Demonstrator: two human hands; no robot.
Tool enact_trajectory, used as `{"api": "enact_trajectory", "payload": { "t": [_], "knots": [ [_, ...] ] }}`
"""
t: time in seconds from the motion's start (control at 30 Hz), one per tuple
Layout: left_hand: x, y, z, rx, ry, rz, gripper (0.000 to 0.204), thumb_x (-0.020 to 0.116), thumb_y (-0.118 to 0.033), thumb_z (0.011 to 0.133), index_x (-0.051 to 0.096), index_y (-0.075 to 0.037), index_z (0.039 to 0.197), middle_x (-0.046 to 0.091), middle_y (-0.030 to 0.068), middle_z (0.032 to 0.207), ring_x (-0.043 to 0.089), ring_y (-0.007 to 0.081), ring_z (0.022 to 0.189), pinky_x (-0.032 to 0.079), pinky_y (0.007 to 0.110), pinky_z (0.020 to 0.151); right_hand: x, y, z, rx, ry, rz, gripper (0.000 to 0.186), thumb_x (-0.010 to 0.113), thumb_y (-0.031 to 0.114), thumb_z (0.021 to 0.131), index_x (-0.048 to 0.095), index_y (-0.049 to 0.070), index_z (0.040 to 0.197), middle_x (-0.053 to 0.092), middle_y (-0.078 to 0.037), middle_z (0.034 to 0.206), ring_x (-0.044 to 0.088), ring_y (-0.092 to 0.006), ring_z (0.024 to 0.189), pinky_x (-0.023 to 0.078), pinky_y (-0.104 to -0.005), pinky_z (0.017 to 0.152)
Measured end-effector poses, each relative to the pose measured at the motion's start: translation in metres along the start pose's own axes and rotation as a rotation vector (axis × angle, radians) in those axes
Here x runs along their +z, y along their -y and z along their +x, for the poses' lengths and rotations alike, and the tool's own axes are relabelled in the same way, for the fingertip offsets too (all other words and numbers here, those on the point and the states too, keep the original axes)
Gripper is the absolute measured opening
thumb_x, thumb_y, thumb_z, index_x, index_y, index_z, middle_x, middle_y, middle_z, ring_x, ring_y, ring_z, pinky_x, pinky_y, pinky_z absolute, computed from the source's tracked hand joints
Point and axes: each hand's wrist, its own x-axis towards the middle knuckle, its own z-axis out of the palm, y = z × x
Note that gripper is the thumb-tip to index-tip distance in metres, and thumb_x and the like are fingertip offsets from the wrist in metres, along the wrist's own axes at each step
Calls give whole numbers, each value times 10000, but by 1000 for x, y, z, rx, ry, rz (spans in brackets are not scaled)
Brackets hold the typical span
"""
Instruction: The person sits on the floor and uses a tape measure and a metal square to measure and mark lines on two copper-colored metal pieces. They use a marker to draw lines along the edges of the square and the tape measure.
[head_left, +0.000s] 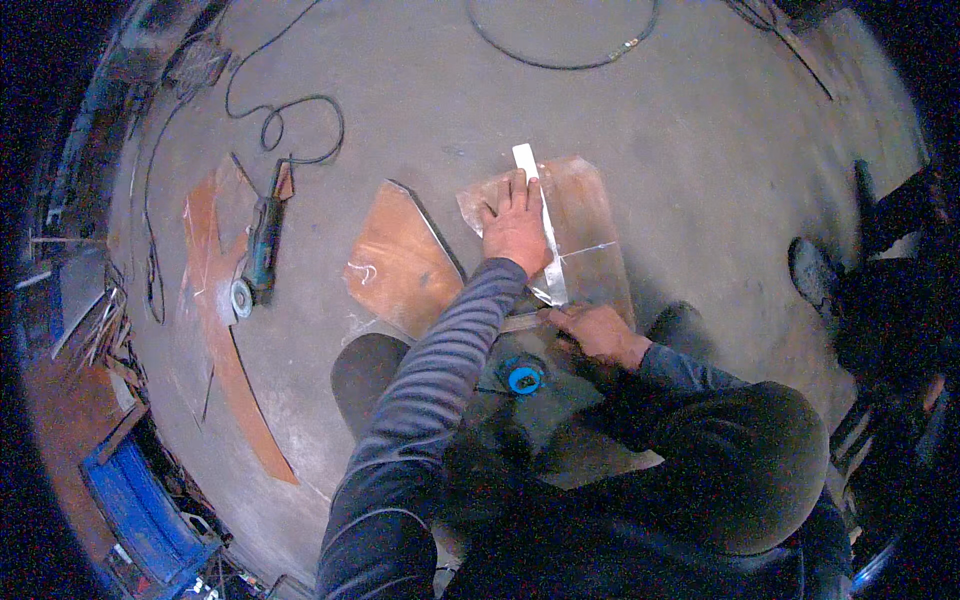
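A rust-brown metal plate with a cut corner lies on the floor in front of me. Along it runs a narrow white straight strip, and a thin light line crosses the plate to its right. My left hand presses flat on the strip and plate, fingers spread. By the strip's near end, my right hand has its fingers closed low at the plate's near edge; what they grip is too dark to make out. To the left lies a second brown plate with a chalk-like mark.
An angle grinder rests at the left on a long brown metal offcut; its cord curls away. Near my knees is a round blue-ringed object. A blue container stands lower left. Another person's shoe is at the right.
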Motion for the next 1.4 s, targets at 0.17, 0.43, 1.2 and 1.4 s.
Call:
{"api": "enact_trajectory", "payload": {
  "t": [0.17,0.43,1.2,1.4],
  "knots": [
    [-2,-3,2,-1,27,24,1138,882,-300,652,275,-81,1589,211,143,1665,227,354,1533,312,651,1149,7,-4,1,-34,-64,-125,566,618,189,885,490,177,1437,694,-173,1067,691,-396,927,559,-502,751],
    [1,1,2,4,19,18,1131,878,-289,664,266,-68,1589,215,163,1665,233,367,1530,313,654,1149,20,-14,10,77,-81,-92,484,603,181,876,538,257,1350,706,-149,897,692,-390,776,521,-528,623],
    [-19,-9,0,-37,91,-57,1021,804,-235,752,257,-118,1606,195,122,1677,213,332,1545,301,645,1163,3,-11,6,115,-28,-34,323,548,170,914,579,195,1234,700,-149,859,697,-392,796,521,-515,640],
    [-22,-6,-1,-32,98,-76,1102,860,-225,689,257,-164,1609,198,129,1672,208,333,1544,302,645,1165,-1,-12,5,42,-90,-18,354,544,176,932,600,214,1279,698,-176,874,703,-400,791,549,-528,652]
  ]
}}
